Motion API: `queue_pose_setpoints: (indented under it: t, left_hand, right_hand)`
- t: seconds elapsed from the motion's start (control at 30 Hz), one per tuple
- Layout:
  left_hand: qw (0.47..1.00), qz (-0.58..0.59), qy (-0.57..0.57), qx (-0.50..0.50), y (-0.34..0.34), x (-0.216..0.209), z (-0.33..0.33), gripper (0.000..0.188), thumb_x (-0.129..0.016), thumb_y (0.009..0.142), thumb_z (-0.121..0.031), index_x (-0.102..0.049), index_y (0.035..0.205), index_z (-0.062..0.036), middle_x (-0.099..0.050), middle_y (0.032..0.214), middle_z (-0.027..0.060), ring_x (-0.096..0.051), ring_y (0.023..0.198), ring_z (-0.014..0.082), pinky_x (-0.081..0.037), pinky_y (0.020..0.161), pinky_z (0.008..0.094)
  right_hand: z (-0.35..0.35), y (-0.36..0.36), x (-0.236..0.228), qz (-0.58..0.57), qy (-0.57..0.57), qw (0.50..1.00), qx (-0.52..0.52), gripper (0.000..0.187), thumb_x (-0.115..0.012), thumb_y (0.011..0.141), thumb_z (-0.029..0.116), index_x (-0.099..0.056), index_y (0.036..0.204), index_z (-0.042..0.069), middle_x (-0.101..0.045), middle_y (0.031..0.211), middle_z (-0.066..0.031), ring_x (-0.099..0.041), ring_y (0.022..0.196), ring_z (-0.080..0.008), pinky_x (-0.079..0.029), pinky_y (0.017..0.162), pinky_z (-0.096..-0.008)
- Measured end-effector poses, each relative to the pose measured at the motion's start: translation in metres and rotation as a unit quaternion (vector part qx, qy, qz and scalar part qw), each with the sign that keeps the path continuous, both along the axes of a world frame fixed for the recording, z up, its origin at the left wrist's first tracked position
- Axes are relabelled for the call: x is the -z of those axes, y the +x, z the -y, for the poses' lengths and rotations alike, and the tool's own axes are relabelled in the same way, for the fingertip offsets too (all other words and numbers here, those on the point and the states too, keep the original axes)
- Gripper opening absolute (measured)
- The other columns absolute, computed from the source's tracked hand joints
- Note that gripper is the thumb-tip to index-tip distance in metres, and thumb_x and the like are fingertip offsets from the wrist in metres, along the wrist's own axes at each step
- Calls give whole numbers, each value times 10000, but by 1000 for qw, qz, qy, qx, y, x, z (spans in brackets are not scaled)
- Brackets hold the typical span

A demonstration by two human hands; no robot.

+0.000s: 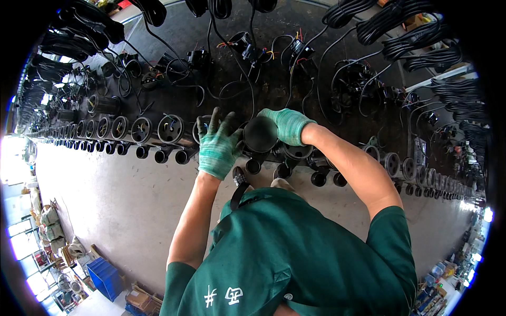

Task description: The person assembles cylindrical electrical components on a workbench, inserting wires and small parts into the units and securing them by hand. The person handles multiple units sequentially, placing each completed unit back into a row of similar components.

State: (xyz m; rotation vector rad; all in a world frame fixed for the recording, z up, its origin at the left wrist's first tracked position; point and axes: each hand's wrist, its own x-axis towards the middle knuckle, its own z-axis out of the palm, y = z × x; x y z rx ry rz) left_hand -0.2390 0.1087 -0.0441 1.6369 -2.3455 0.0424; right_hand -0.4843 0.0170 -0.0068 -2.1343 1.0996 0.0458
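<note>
1. Black cup (260, 136) is between your hands, over the near edge of the bench (271, 87). Seen end-on; can't judge its long axis.
2. Your right hand (290, 126) is nearer: fingers closed around the cup's upper-right rim, thumb hidden.
3. Your left hand (218, 150): fingers spread, thumb just beside the cup's left side.
4. Cup looks round, dark, face blurred.
</note>
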Motion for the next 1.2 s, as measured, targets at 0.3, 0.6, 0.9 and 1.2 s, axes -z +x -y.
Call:
queue_pose_setpoints:
  t: [0.3,0.6,0.9,1.2]
  left_hand:
    - [997,-63,25,43,-1,4,14,236,-798,831,-339,-836,1060,-300,-655,1432,-4,-387,1538,404,-97,1243,765]
    - [992,-125,-32,-9,10,14,12,224,-813,799,-254,-835,1021,-244,-745,1004,-19,-585,1313,339,-183,1206,748]
    - [994,-109,-24,-8,13,20,11,302,-851,735,-258,-826,1032,-208,-750,1005,-24,-583,1318,317,-210,1223,721]
    - [984,-174,32,20,18,9,15,541,-725,851,-116,-664,1389,-130,-648,1407,113,-535,1401,380,-219,1252,668]
  right_hand:
    - [4,-2,9,30,21,999,21,387,-566,1014,88,-572,1400,116,-730,1218,-230,-689,1148,-436,-553,937,-500]
    - [5,7,9,46,3,998,33,372,-564,1011,90,-583,1380,134,-740,1146,-232,-698,1084,-454,-552,886,-519]
    - [1,17,11,-7,-26,999,28,399,-569,995,171,-580,1393,135,-748,1102,-237,-707,1038,-452,-551,877,-550]
    - [-11,21,11,-47,-66,996,42,397,-607,987,237,-579,1359,102,-755,1045,-235,-720,994,-442,-559,852,-553]
